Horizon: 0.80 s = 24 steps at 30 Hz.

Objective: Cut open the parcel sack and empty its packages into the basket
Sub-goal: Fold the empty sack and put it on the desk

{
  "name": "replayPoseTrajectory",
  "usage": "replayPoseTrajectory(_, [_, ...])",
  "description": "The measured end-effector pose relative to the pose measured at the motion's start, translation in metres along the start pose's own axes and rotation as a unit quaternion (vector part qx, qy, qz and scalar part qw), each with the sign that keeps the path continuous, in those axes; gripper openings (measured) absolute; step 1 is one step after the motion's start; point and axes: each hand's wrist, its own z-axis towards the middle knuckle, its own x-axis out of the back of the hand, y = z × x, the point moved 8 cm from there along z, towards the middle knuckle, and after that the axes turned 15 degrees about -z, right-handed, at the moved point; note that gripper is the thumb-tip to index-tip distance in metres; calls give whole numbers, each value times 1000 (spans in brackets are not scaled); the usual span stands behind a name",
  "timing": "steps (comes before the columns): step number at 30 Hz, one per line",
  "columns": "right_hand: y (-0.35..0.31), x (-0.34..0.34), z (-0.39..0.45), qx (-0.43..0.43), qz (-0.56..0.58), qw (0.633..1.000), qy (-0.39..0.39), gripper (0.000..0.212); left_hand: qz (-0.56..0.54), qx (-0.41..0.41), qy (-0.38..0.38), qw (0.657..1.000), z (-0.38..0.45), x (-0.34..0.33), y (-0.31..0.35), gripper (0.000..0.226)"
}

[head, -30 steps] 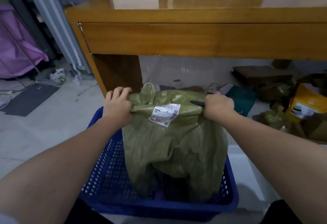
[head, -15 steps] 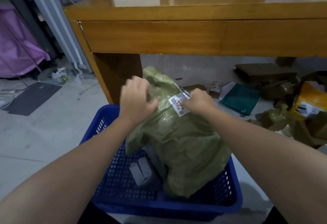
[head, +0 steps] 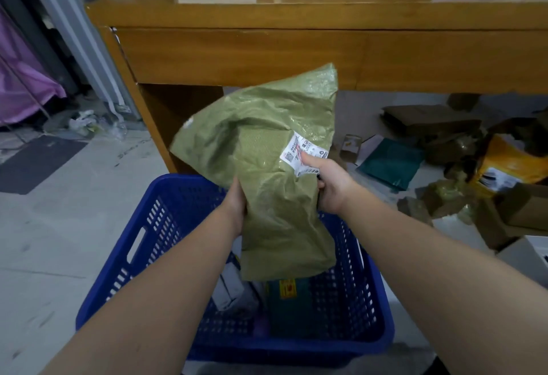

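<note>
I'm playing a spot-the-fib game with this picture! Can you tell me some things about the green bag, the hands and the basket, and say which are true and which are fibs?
1. Both hands hold the green sack above the blue basket. True: the left hand grips one side and the right hand the other.
2. The basket has nothing in it. False: packages lie at its bottom.
3. The right thumb presses on a white label on the sack. True.
4. The sack is lying on the wooden desk. False: it hangs in front of the desk, over the basket.
5. The basket is red. False: it is blue.
</note>
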Motion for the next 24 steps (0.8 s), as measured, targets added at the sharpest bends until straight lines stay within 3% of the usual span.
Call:
replayPoseTrajectory(2, [9, 3, 6, -10, 0, 1000, 15, 35, -7, 5, -2, 1000, -5, -7, -6, 56])
replayPoseTrajectory(4, [7, 9, 7, 1, -74, 996, 59, 27, -3, 1, 8, 1000, -5, -6, -7, 51])
replayPoseTrajectory(7, [-11, 33, 3, 64, -182, 958, 213, 16, -17, -29, 5, 999, -8, -5, 2, 54])
replayPoseTrajectory(8, [-16, 38, 2, 79, -208, 945, 239, 27, -9, -32, -3, 999, -10, -7, 4, 57])
replayPoseTrajectory(9, [-17, 37, 4, 76, -231, 942, 233, 51, -9, -42, -2, 999, -11, -5, 7, 56])
replayPoseTrajectory(11, [-2, 27, 11, 6, -219, 964, 149, 110, 2, -66, -20, 998, -14, -8, 14, 42])
replayPoseTrajectory(13, [16, 20, 21, -65, -209, 972, 82, 130, 45, -70, -37, 996, -11, -12, 16, 38])
replayPoseTrajectory(15, [19, 20, 18, -61, -191, 975, 91, 120, 106, -67, -38, 991, -13, -13, 17, 41])
replayPoseTrajectory(18, [6, 25, 6, 6, -160, 972, 174, 65, 174, -52, -13, 983, -16, -6, 23, 34])
replayPoseTrajectory(20, [-4, 36, 0, 55, -159, 953, 250, 30, 137, -57, 23, 989, -11, 11, 32, 36])
replayPoseTrajectory(22, [-15, 45, -5, 100, -191, 924, 316, 18, 99, -54, 30, 993, -3, 24, 39, 46])
replayPoseTrajectory(24, [-22, 41, -3, 123, -220, 917, 310, 12, 151, -13, -21, 988, -7, 15, 32, 42])
